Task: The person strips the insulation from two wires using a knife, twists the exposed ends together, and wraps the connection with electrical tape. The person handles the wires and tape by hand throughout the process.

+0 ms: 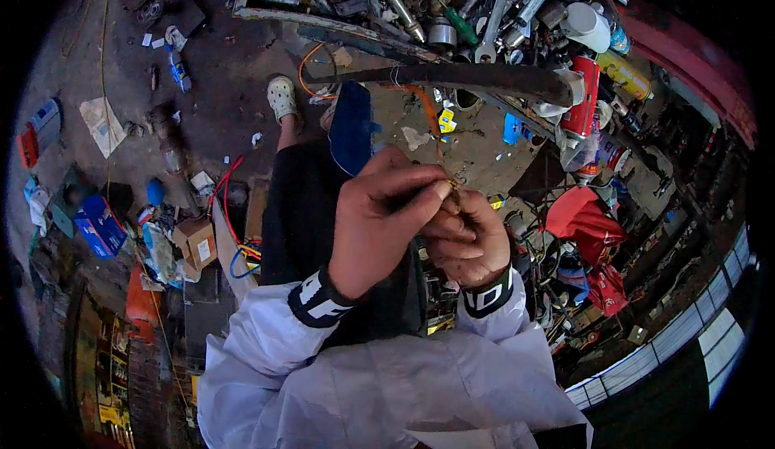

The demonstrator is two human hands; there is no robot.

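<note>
The left hand (379,219) has its thumb and first finger pressed together on a small brown thing (454,186). The right hand (475,243) is just beside it, on its right, with its fingers curled in. It seems to be pinching the same thing, but I cannot tell how much it holds. The small thing is right at the fingertips, where the two hands meet, up over the floor.

It looks thin and light, so a soft pinch should be enough. It may bend, or it may snap; I cannot tell which. If it is greasy, it could slip. The best place to hold it is near each end, one end for each hand, with the finger pads flat on it.

Just past the left hand is a flat dark blue piece (352,126). I cannot tell if they touch. An orange-brown strip (425,106) shows past the fingertips, and I cannot tell if it joins the small thing. A red cloth (583,221) is to the right of the right hand.
</note>
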